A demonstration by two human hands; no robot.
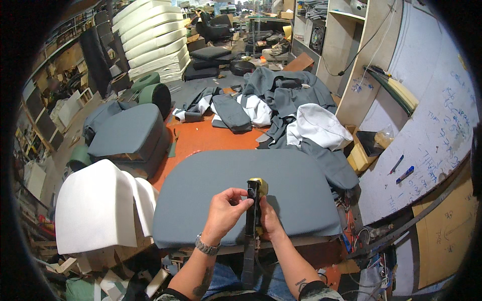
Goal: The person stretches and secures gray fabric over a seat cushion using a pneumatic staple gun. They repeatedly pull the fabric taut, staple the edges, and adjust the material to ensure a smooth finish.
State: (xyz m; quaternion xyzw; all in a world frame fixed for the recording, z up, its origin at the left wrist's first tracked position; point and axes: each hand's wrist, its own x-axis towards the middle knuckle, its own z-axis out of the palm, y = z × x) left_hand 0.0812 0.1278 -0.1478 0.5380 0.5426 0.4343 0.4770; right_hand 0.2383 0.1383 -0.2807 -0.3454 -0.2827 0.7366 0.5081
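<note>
Left hand: the left hand [228, 208] is narrowed to a pinch, thumb and forefinger meeting at the left side of the tool, close to its far end.
Right hand: the right hand [271, 220] lies along the tool's right flank, holding it; some of its fingers are hidden behind.
Black-and-yellow tool: the tool [252, 215] sits between the two, touched by both, neither clearly nearer; looks to me like a stapler.
Long axis: runs from close to the person's lap straight away from the body, yellow part at the far end.
Key relation, my reading: the tool's far end is ahead of both wrists and over the panel, its axis crossing the panel's long side. Contact between tool and panel: cannot tell.
Grey panel: the padded panel [193, 195] spreads beneath the hands, wider left to right than front to back.
Orange counter: the counter [188, 138] shows beyond the panel.
Left of panel: white foam piece [95, 210], just beside; grey upholstered seat [125, 130] farther off.
Beyond, right: heaped grey-and-white covers [309, 123].
</note>
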